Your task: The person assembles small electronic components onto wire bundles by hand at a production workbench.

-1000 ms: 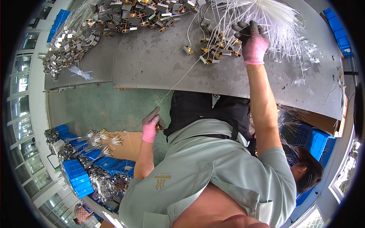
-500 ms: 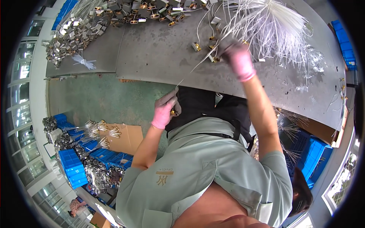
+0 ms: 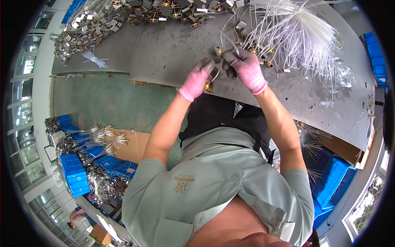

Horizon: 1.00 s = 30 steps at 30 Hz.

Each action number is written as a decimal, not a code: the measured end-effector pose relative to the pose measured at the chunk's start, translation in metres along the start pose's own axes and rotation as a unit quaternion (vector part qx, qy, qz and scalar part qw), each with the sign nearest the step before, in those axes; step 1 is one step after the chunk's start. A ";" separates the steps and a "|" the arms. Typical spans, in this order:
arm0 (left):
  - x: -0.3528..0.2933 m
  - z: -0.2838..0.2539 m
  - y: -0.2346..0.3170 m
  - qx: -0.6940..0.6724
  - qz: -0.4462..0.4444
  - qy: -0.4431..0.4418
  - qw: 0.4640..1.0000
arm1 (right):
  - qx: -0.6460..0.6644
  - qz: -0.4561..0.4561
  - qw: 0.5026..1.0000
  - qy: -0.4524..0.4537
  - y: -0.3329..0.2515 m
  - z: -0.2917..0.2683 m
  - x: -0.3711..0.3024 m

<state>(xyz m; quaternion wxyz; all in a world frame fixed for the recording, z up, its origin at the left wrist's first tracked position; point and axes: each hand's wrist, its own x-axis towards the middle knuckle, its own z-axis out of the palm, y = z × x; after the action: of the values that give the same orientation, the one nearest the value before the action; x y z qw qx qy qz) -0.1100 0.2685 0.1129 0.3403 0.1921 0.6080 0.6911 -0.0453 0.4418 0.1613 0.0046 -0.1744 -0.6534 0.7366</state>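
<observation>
Both hands wear pink gloves with dark grey fingers and meet over the near edge of the metal table. My left hand (image 3: 198,78) is closed on a white wire (image 3: 214,74); a small gold-coloured metal part (image 3: 207,87) shows beneath its fingers. Close by on the right, my right hand (image 3: 245,70) pinches a white wire (image 3: 236,48) that rises from between its fingertips. Whether both hands grip the same wire is hidden by the fingers. Around the right hand lie small grey-and-gold parts (image 3: 218,51) with wires attached, and more such parts (image 3: 268,64) sit just right of it.
A large bundle of white wires (image 3: 304,37) spreads over the table (image 3: 164,53) at right. Heaps of grey blocks (image 3: 84,33) line the far left, beside white ties (image 3: 95,60). Blue crates (image 3: 75,175) stand on the floor at left; another blue crate (image 3: 331,181) is at right.
My left hand has risen from beside my lap to the table edge, bringing its wired part. My right hand has come nearer and left, so the two hands are now close together.
</observation>
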 end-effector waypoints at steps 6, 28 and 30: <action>0.044 0.040 0.011 -0.008 0.043 -0.010 0.999 | -0.128 -0.048 0.989 0.058 -0.019 -0.030 0.017; 0.118 0.037 0.002 0.587 0.086 0.213 0.777 | -0.283 -0.015 0.952 0.112 -0.044 -0.148 0.021; 0.131 0.006 -0.038 0.607 -0.001 0.135 0.783 | -0.279 0.046 0.954 0.101 -0.054 -0.146 -0.006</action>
<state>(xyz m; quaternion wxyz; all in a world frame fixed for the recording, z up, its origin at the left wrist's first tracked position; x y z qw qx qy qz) -0.1883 0.3664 0.0580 0.0683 0.2629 0.9419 0.1974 -0.0135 0.5886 0.2025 -0.0123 -0.2720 -0.8205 0.5027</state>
